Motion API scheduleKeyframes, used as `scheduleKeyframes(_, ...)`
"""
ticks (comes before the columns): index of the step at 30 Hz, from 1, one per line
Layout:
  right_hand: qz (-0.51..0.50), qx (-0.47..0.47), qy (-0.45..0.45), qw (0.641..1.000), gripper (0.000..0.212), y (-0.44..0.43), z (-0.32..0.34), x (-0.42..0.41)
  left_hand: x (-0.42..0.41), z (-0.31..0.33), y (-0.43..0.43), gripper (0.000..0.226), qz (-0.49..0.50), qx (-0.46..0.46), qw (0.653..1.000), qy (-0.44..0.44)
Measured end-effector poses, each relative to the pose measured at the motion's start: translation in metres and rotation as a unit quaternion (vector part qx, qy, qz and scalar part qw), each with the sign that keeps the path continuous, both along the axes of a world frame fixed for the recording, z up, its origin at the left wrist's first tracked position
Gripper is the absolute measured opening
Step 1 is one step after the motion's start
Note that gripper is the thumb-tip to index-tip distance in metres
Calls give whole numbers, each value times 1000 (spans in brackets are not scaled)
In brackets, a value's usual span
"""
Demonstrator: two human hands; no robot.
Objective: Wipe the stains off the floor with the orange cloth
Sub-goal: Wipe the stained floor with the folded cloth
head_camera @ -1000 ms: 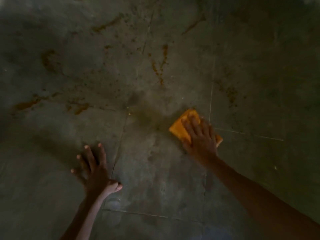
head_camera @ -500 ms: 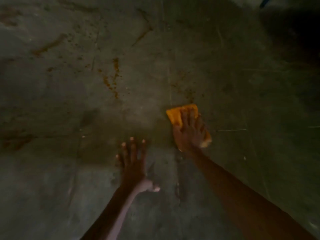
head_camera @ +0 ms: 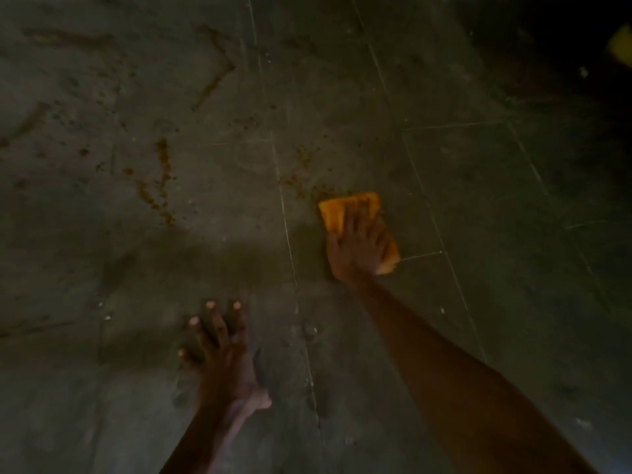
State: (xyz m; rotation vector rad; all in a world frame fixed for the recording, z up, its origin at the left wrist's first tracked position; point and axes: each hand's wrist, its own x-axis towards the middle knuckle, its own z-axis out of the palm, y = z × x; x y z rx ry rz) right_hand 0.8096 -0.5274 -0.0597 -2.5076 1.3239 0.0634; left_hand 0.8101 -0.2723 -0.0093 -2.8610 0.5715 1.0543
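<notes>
So, right hand [head_camera: 357, 248]: flat, fingers straight, pressing the folded orange cloth [head_camera: 337, 212].
Cloth: on the dark grey tiled floor [head_camera: 478, 200], right beside small brown stains [head_camera: 301, 181].
Left hand [head_camera: 222, 357]: fingers spread, flat on floor.
Further left: more brown streaks [head_camera: 164, 162].
Far corner: blurry yellow thing [head_camera: 620, 46].

Folded orange cloth [head_camera: 342, 210]: rectangular pad, flat on floor [head_camera: 478, 200], near half covered by right hand [head_camera: 357, 248] pressing it with straight fingers. Floor: dark grey tiles, pale grout lines. Rust-brown speck cluster [head_camera: 301, 183] just beyond cloth's far-left corner. Thicker broken streak [head_camera: 164, 159] well left of cloth. Faint diagonal streak [head_camera: 213, 87] far beyond cloth, leftward, blurred.
</notes>
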Motion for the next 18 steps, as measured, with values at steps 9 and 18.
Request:
scheduleKeyframes(9,87,-35,13,996,64,-12,-7,-119,0,8,-3,164,-4,8,1000,22)
scheduleKeyframes(18,258,-28,-2,966,67,32,0,-17,0,6,3,162,-4,-1,1000,14)
